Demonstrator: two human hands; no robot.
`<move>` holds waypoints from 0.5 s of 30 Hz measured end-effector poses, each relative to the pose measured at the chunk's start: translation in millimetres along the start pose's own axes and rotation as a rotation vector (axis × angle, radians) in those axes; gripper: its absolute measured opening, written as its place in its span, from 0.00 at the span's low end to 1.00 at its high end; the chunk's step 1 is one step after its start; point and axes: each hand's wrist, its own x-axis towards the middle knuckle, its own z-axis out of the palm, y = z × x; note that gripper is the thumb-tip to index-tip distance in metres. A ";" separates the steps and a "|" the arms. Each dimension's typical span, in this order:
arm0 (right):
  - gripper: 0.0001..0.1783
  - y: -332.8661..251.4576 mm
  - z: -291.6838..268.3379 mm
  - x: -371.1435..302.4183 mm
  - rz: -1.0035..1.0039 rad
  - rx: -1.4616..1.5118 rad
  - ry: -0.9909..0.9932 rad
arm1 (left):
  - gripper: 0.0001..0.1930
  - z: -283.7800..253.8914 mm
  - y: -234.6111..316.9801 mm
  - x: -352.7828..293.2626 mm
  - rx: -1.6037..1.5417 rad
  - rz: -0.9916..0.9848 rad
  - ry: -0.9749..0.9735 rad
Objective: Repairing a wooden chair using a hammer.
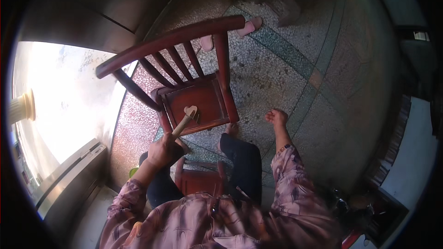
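My left hand (161, 151) is closed round the lower end of a pale wooden stick (183, 124). The stick slants away from me, and its lighter, lobed tip (190, 110) is over the seat of a dark red wooden chair (184, 103). A thin dark piece shows beside the tip, too small to name. Off to the right, my right hand (277, 116) is held above the floor, apart from the chair. Its fingers are curled in, and whatever they may hold is hidden.
Behind the chair, pink slippers (249, 26) lie on the speckled stone floor (258, 74). A small red wooden seat (201, 180) is between my legs. Bright light comes through a doorway (60, 97) at the left. Dark clutter (364, 203) stands at the lower right.
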 end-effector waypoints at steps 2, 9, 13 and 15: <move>0.09 39.2 19.2 33.7 0.030 0.039 -0.003 | 0.15 31.3 -46.5 11.7 0.074 0.097 0.045; 0.11 157.4 33.7 146.4 0.099 0.193 -0.007 | 0.27 105.7 -120.8 60.3 0.142 0.398 0.273; 0.12 218.8 20.4 191.3 0.087 0.229 -0.003 | 0.33 123.8 -118.0 72.5 0.579 0.382 0.136; 0.11 245.7 2.3 209.7 0.060 0.335 -0.042 | 0.23 142.1 -120.2 70.6 0.596 0.402 0.107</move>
